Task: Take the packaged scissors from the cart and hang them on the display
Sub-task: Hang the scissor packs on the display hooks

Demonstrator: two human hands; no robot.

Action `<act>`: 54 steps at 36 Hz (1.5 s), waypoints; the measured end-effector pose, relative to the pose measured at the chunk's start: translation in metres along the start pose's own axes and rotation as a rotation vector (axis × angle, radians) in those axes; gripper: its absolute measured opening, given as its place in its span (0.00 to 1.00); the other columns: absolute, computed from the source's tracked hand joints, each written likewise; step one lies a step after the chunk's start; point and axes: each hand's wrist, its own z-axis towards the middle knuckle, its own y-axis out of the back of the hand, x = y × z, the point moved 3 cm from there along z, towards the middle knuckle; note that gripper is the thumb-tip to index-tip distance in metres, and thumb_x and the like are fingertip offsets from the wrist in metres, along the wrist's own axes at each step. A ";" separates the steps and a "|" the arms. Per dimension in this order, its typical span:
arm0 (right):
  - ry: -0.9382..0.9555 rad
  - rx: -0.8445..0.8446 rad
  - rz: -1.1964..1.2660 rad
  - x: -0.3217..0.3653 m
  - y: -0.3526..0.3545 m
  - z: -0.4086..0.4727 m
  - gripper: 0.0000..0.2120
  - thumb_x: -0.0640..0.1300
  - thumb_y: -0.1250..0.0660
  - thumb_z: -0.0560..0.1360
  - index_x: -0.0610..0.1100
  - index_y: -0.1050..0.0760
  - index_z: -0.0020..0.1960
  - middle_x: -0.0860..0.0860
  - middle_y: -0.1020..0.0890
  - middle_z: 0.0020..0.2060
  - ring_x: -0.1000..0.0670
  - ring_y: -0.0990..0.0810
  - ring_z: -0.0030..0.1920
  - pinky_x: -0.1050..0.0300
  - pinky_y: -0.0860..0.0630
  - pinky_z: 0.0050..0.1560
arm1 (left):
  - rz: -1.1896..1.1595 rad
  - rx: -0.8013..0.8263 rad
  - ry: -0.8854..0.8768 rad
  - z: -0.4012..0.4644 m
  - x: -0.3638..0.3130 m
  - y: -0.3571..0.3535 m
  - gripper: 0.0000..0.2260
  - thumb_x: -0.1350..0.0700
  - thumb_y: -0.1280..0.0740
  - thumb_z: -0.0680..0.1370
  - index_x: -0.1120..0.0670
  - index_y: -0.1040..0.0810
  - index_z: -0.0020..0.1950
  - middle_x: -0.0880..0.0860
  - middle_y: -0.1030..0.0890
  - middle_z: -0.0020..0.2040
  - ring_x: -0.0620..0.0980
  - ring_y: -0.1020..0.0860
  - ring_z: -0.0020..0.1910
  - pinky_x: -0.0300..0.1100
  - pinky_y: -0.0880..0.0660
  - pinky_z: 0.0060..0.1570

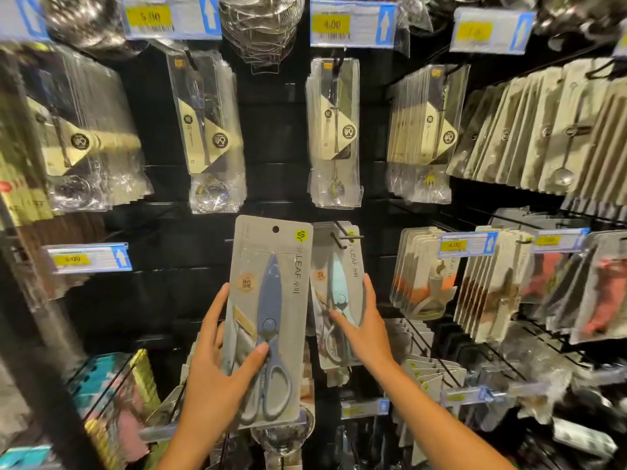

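Presently left hand grips blue scissors pack, card marked "LEAF", held off peg; right hand open, fingers spread, flat against hung mint scissors pack; nearby price tag reads "4.00"

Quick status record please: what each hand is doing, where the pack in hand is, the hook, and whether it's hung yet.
left hand: grips blue scissors pack, thumb on front
right hand: rests on hanging pack, light-blue scissors
hook: carries the hanging pack, tip pointing out
pack hole: left of hook, not on it
hung: not yet
price tag: right of hook, reads 4.00
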 end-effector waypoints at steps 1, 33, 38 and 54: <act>-0.003 -0.002 -0.023 -0.001 -0.003 0.003 0.48 0.56 0.27 0.75 0.71 0.61 0.77 0.55 0.34 0.77 0.49 0.28 0.72 0.41 0.24 0.67 | -0.001 0.000 0.000 0.001 0.000 0.001 0.41 0.56 0.25 0.72 0.29 0.41 0.75 0.34 0.29 0.71 0.40 0.25 0.67 0.28 0.22 0.53; 0.142 0.315 0.297 0.088 0.001 -0.082 0.29 0.38 0.39 0.84 0.58 0.43 0.79 0.48 0.16 0.54 0.50 0.16 0.59 0.55 0.19 0.58 | -0.040 0.052 -0.003 -0.013 0.003 -0.011 0.40 0.56 0.25 0.74 0.32 0.42 0.77 0.45 0.28 0.74 0.46 0.27 0.71 0.55 0.24 0.66; 0.127 0.283 0.245 0.081 0.010 -0.085 0.29 0.37 0.39 0.84 0.57 0.43 0.79 0.51 0.15 0.54 0.50 0.16 0.58 0.52 0.19 0.59 | -0.066 0.112 0.033 -0.013 0.012 -0.018 0.40 0.55 0.25 0.74 0.31 0.43 0.77 0.45 0.29 0.75 0.48 0.27 0.72 0.56 0.25 0.67; 0.076 0.173 0.141 0.039 0.051 -0.075 0.30 0.38 0.39 0.83 0.61 0.44 0.78 0.56 0.15 0.54 0.54 0.16 0.57 0.56 0.19 0.57 | -0.022 0.414 0.149 0.001 0.030 -0.066 0.46 0.57 0.23 0.74 0.25 0.48 0.75 0.46 0.23 0.68 0.46 0.21 0.65 0.51 0.21 0.63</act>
